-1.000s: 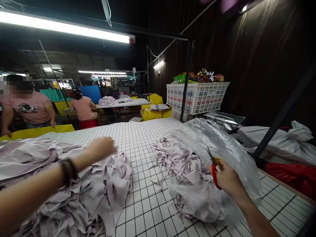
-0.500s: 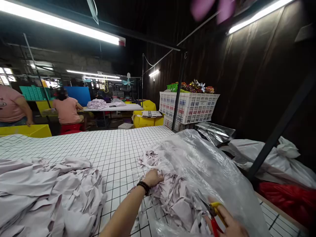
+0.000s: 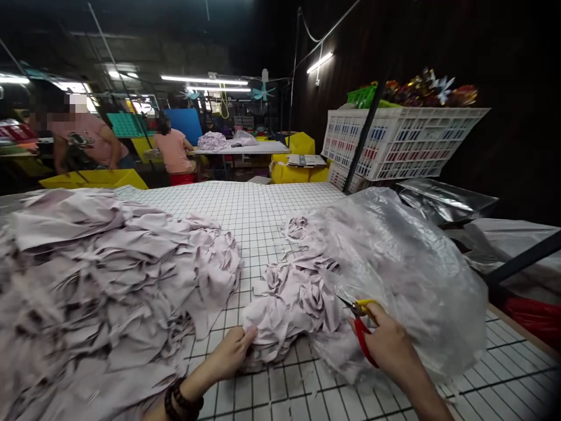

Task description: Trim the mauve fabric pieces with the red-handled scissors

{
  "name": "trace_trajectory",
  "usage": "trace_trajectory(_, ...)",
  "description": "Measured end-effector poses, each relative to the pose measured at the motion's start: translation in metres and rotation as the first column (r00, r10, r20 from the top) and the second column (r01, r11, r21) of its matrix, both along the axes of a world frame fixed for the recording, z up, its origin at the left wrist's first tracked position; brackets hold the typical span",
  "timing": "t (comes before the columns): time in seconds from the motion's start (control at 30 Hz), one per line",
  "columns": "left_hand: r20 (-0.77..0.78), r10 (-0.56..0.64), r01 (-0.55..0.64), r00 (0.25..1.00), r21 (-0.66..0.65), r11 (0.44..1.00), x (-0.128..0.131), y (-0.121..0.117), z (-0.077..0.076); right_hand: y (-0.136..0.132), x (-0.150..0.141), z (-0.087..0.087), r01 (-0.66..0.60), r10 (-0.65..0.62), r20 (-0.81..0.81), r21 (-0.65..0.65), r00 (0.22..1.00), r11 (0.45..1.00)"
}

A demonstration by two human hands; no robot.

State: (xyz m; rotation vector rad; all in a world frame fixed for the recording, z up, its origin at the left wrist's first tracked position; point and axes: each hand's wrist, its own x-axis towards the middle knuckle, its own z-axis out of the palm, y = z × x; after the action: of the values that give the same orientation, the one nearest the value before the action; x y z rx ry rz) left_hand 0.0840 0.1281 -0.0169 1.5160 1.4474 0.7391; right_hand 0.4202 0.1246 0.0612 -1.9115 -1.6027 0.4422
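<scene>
My left hand [image 3: 234,351] is closed on the near edge of a bunch of pale pink-grey fabric pieces [image 3: 280,318]. In my right hand [image 3: 390,342] is a pair of scissors [image 3: 362,327] with one red and one yellow handle, the dark blades pointing up and left toward the bunch. The blades look slightly apart. Beside the right hand lies a clear plastic bag [image 3: 407,263], with more of the pale fabric showing at its opening. To the left spreads a larger heap of the same fabric [image 3: 131,292].
A white table with a black grid [image 3: 210,199] carries everything. White plastic crates [image 3: 403,140] stand at the back right beside a dark post [image 3: 368,134]. Silvery sheeting [image 3: 447,199] lies behind the bag. Two people work farther back, one by a yellow bin [image 3: 96,178].
My left hand swung from the left heap to the bunch by the bag, then drew fabric nearer and took its front edge. The scissors stayed in my right hand. The view shifted.
</scene>
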Motion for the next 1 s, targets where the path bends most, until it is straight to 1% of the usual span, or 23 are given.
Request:
trace_trajectory(0.07,-0.017,0.008,-0.008,1.0,-0.005,1.0,-0.01,-0.025,0.001,-0.01,-0.03,0.006,-0.042,0.042,-0.015,-0.005,0.999,0.999)
trace_trajectory(0.13,0.011,0.049,-0.049,0.999,0.04,0.998,-0.018,-0.04,0.008,-0.02,-0.065,0.007,-0.11,0.105,-0.1,-0.043,0.989,0.993)
trace_trajectory(0.2,0.121,0.106,-0.117,0.987,0.088,0.989,-0.028,-0.048,0.018,-0.027,-0.104,0.0,-0.238,0.216,-0.225,-0.077,0.95,0.968)
trace_trajectory(0.23,0.207,0.113,-0.133,0.972,0.084,0.988,-0.033,-0.05,0.024,-0.029,-0.122,-0.006,-0.32,0.29,-0.277,-0.07,0.916,0.945)
trace_trajectory(0.27,0.31,0.115,-0.142,0.944,0.064,0.988,-0.04,-0.051,0.031,-0.031,-0.138,-0.013,-0.379,0.348,-0.302,-0.048,0.887,0.924)
trace_trajectory(0.3,0.42,0.121,-0.15,0.899,0.036,0.988,-0.046,-0.051,0.037,-0.031,-0.153,-0.02,-0.391,0.367,-0.298,-0.023,0.881,0.92)
trace_trajectory(0.37,0.62,0.159,-0.186,0.768,-0.023,0.982,-0.062,-0.05,0.048,-0.033,-0.173,-0.028,-0.367,0.35,-0.303,0.002,0.886,0.93)
trace_trajectory(0.4,0.693,0.188,-0.214,0.696,-0.049,0.976,-0.07,-0.049,0.053,-0.035,-0.18,-0.028,-0.342,0.322,-0.347,0.004,0.881,0.94)
trace_trajectory(0.43,0.741,0.216,-0.24,0.636,-0.076,0.968,-0.078,-0.049,0.057,-0.038,-0.184,-0.024,-0.318,0.293,-0.427,0.013,0.856,0.948)
trace_trajectory(0.47,0.766,0.241,-0.256,0.596,-0.103,0.961,-0.085,-0.049,0.06,-0.042,-0.188,-0.018,-0.298,0.268,-0.53,0.03,0.805,0.954)
trace_trajectory(0.5,0.77,0.262,-0.258,0.581,-0.131,0.957,-0.091,-0.049,0.062,-0.046,-0.19,-0.009,-0.278,0.249,-0.638,0.057,0.729,0.959)
trace_trajectory(0.53,0.758,0.275,-0.244,0.592,-0.157,0.957,-0.096,-0.049,0.065,-0.05,-0.192,0.002,-0.257,0.242,-0.732,0.095,0.637,0.962)
trace_trajectory(0.6,0.7,0.263,-0.204,0.664,-0.169,0.964,-0.101,-0.048,0.071,-0.057,-0.196,0.027,-0.238,0.265,-0.841,0.168,0.472,0.957)
trace_trajectory(0.63,0.665,0.243,-0.197,0.706,-0.146,0.97,-0.103,-0.048,0.074,-0.058,-0.198,0.038,-0.243,0.282,-0.87,0.196,0.404,0.95)
trace_trajectory(0.67,0.632,0.222,-0.2,0.742,-0.108,0.974,-0.103,-0.046,0.078,-0.058,-0.199,0.047,-0.252,0.297,-0.889,0.217,0.349,0.943)
trace_trajectory(0.7,0.605,0.202,-0.206,0.77,-0.064,0.976,-0.103,-0.045,0.081,-0.057,-0.2,0.053,-0.258,0.309,-0.899,0.233,0.311,0.938)
trace_trajectory(0.73,0.584,0.184,-0.209,0.79,-0.026,0.978,-0.104,-0.042,0.084,-0.053,-0.201,0.056,-0.258,0.314,-0.902,0.241,0.296,0.936)
trace_trajectory(0.77,0.569,0.166,-0.202,0.806,0.0,0.979,-0.105,-0.04,0.086,-0.049,-0.201,0.056,-0.251,0.31,-0.899,0.237,0.31,0.938)
trace_trajectory(0.8,0.556,0.143,-0.183,0.819,0.017,0.983,-0.107,-0.037,0.086,-0.042,-0.201,0.052,-0.224,0.287,-0.888,0.217,0.359,0.95)
trace_trajectory(0.87,0.512,0.1,-0.144,0.853,0.048,0.988,-0.112,-0.033,0.081,-0.028,-0.198,0.037,-0.117,0.188,-0.845,0.149,0.5,0.982)
trace_trajectory(0.9,0.476,0.092,-0.141,0.875,0.069,0.988,-0.115,-0.033,0.076,-0.021,-0.196,0.026,-0.032,0.106,-0.814,0.106,0.572,0.994)
trace_trajectory(0.93,0.432,0.097,-0.149,0.897,0.09,0.985,-0.119,-0.033,0.07,-0.015,-0.193,0.014,0.027,0.049,-0.799,0.081,0.6,0.996)
trace_trajectory(1.0,0.347,0.117,-0.164,0.931,0.107,0.981,-0.124,-0.038,0.057,-0.007,-0.188,-0.009,0.09,-0.033,-0.783,0.029,0.622,0.996)
